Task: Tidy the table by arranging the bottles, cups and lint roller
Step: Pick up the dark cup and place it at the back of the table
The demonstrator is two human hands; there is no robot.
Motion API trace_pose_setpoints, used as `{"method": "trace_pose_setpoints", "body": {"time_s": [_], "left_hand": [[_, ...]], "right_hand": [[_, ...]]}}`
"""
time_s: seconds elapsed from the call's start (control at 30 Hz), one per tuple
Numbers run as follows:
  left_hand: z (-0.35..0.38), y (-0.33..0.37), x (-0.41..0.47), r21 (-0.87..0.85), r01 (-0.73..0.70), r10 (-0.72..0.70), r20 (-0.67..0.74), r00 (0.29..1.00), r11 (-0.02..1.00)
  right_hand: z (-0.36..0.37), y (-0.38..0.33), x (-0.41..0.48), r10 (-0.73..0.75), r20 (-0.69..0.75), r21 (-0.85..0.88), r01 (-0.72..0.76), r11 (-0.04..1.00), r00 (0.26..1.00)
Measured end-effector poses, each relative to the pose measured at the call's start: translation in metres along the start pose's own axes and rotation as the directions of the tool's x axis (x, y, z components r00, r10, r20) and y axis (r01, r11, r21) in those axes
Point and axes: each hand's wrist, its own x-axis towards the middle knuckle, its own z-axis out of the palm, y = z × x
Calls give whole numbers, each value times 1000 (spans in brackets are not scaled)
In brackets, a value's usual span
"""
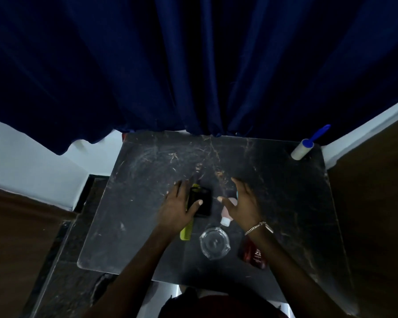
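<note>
Glass cup is standing near the table's front edge, probably fragile and slick, best gripped round its wall. Just beyond, right hand is hovering wide-fingered over the toppled pink bottle, which is likely light and prone to rolling. Left hand is resting straight-fingered on a black case.

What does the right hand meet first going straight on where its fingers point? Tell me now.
Likely nothing on the table: the right hand points across bare tabletop toward the blue curtain, which it would reach first. The lint roller sits well off to the right.
</note>
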Motion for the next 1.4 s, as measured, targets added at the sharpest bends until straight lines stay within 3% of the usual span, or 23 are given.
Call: {"method": "trace_pose_setpoints", "body": {"time_s": [0.13,0.33,0.57,0.93,1.3,1.4], "left_hand": [[4,-11,2,-188,78,-66,68,996,979],[7,-9,17,-393,230,-176,168,970,890],[13,-6,24,-446,409,-300,295,907,796],[7,-5,23,-489,492,-350,357,866,720],[-26,-37,28,-706,416,-339,258,905,573],[-43,-52,35,-728,384,-337,220,916,568]], "right_hand": [[31,-12,5,175,39,76,-178,981,984],[65,-22,18,401,173,66,-417,906,899],[84,-35,22,402,260,-71,-398,915,878],[87,-43,17,392,259,-86,-383,920,883],[95,-81,30,269,179,119,-292,949,946],[103,-100,40,223,197,102,-246,964,955]]}}
